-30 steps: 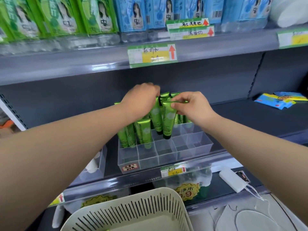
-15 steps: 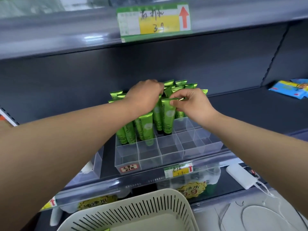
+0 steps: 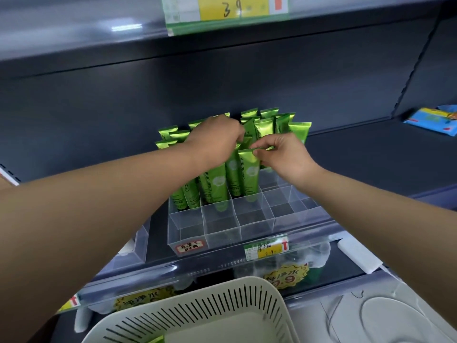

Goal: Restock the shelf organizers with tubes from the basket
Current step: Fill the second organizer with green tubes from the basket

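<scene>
A clear plastic organizer [image 3: 222, 226] with square compartments stands on the dark shelf. Several shiny green tubes [image 3: 282, 127] stand upright in its back and left cells; the front cells hold nothing. My right hand [image 3: 282, 154] pinches the flat top edge of one green tube [image 3: 249, 174] standing in a middle cell. My left hand [image 3: 217, 139] is curled over the tops of the neighbouring tubes, gripping them. A cream slotted basket [image 3: 222, 303] sits at the bottom of the view, with a green tube's corner [image 3: 155, 339] showing inside.
An upper shelf edge carries a yellow-green price tag [image 3: 227, 11]. Blue packets [image 3: 435, 120] lie on the shelf at the far right. Another clear bin [image 3: 138, 243] stands left of the organizer. Below, a lower shelf holds wrapped goods with yellow stickers [image 3: 286, 276] and a white box [image 3: 358, 256].
The view has tilted down and drawn closer to the shelf. The tube in my right hand has sunk lower into its cell; both hands stay on the tubes.
</scene>
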`<state>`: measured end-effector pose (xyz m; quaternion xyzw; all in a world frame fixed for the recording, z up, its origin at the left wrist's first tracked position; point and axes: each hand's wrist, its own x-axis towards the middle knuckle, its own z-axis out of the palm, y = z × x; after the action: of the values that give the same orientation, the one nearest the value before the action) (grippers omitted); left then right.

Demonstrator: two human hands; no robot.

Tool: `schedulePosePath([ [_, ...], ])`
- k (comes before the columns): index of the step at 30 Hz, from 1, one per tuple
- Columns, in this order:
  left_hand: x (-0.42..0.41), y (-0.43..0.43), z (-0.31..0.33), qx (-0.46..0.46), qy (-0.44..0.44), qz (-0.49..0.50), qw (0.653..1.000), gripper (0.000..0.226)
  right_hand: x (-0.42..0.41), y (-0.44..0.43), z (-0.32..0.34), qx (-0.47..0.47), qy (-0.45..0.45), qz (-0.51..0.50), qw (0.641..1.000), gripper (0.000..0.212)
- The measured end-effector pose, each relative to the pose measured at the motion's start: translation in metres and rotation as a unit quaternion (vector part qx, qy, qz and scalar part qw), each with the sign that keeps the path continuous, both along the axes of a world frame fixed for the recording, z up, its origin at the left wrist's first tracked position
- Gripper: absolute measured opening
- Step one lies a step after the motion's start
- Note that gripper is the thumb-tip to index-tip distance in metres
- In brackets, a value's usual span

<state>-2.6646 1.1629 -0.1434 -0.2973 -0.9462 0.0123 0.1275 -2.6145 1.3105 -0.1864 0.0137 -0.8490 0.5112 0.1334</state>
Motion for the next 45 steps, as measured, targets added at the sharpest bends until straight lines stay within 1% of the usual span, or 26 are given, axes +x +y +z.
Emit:
schedulePosePath([
  [5, 0.007, -0.004, 0.000, 0.006, -0.005, -0.005, 1.000, 0.027, 0.001, -0.002, 0.000, 0.022, 0.007, -0.004, 1.000, 0.018],
  [9, 0.016, -0.007, 0.002, -0.019, 0.012, -0.021, 1.000, 0.025, 0.005, -0.007, 0.004, 0.033, 0.006, -0.010, 0.999, 0.022],
  [15, 0.032, -0.016, 0.007, -0.051, 0.029, -0.018, 0.998, 0.029, 0.017, -0.010, 0.012, 0.139, 0.027, -0.025, 0.990, 0.030],
  [19, 0.043, -0.025, 0.012, -0.060, 0.026, -0.011, 0.998, 0.033, 0.027, -0.013, 0.020, 0.196, 0.029, -0.013, 0.980, 0.039],
  [22, 0.053, -0.032, 0.015, -0.073, 0.028, -0.007, 0.997, 0.042, 0.038, -0.018, 0.027, 0.241, 0.031, -0.014, 0.970, 0.049],
  [25, 0.064, -0.039, 0.017, -0.073, 0.049, -0.012, 0.996, 0.050, 0.050, -0.022, 0.033, 0.282, 0.020, -0.020, 0.959, 0.060],
  [29, 0.081, -0.048, 0.024, -0.082, 0.070, -0.013, 0.994, 0.058, 0.065, -0.029, 0.041, 0.322, 0.024, -0.028, 0.946, 0.064],
  [40, 0.141, -0.074, 0.036, -0.069, 0.085, 0.014, 0.994, 0.060, 0.118, -0.052, 0.058, 0.365, 0.026, -0.017, 0.931, 0.067],
  [45, 0.172, -0.085, 0.034, -0.040, 0.111, 0.015, 0.993, 0.057, 0.144, -0.067, 0.059, 0.389, 0.020, -0.001, 0.921, 0.070],
])
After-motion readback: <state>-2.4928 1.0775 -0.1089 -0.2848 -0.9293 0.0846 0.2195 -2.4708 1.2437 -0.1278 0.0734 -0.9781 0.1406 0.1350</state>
